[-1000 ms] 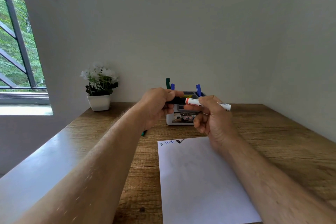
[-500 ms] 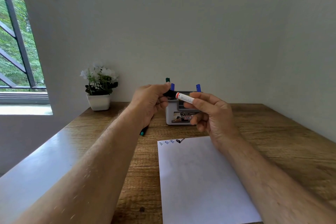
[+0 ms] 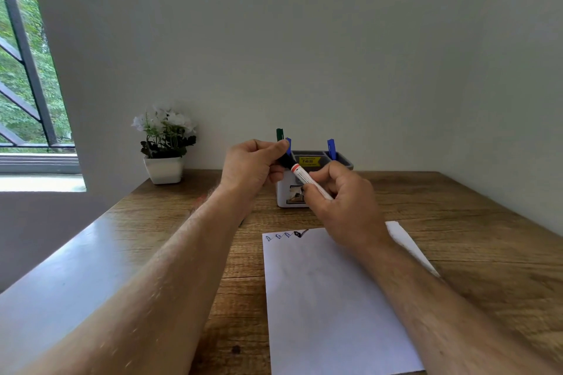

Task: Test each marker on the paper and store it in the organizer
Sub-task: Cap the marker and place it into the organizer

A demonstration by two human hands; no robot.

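Marker [image 3: 307,178], white-barrelled with a red band and a black cap [image 3: 285,161], sits between my two hands above the far part of the table [image 3: 457,222]. My left hand [image 3: 249,167] has its fingers curled round the black cap end, thumb and forefinger pinching it. My right hand [image 3: 344,201] grips the white barrel, fingers wrapped round its lower part, so the marker slants from upper left down to the right. Both hands are held in the air, just in front of the organizer [image 3: 307,183], a white box with a grey compartmented top and a yellow sticker inside.

Standing in the organizer are a green marker [image 3: 279,134] at its left side, a blue marker [image 3: 288,143] just beside that, partly hidden by my left fingers, and another blue marker [image 3: 331,149] in a right-hand compartment.

Nearer to me, the paper [image 3: 329,307] lies flat on the table, with three small blue scribbles [image 3: 278,236] and one black scribble [image 3: 300,233] along its top edge. At the far left of the table stands a white pot of white flowers [image 3: 164,149], well apart from everything else.
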